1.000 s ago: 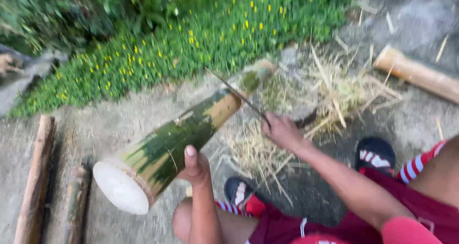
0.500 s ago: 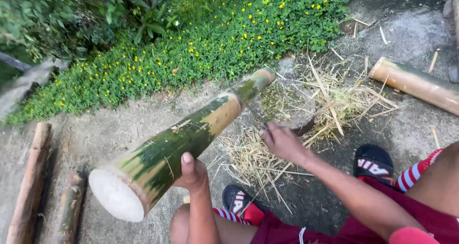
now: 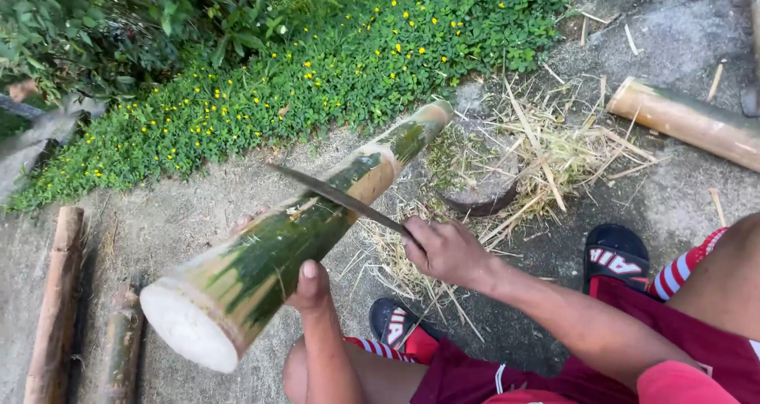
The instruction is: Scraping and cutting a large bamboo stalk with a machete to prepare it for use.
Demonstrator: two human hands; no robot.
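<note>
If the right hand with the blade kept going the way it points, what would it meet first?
Most likely the bamboo shoot: the right hand aims its blade up-left across it, seemingly already touching, though depth is unclear.

Bamboo [image 3: 301, 238]: smooth green skin, pale matt fibrous cut end. Across it, a dull dark metal blade [image 3: 332, 196]. Beyond it, rough grey concrete [image 3: 681, 47], dry straw [image 3: 546, 146].

Your left hand's [image 3: 310, 287] fingers hide behind the bamboo [image 3: 301, 230]; your right fist [image 3: 447, 251] covers the knife [image 3: 336, 198] handle.
</note>
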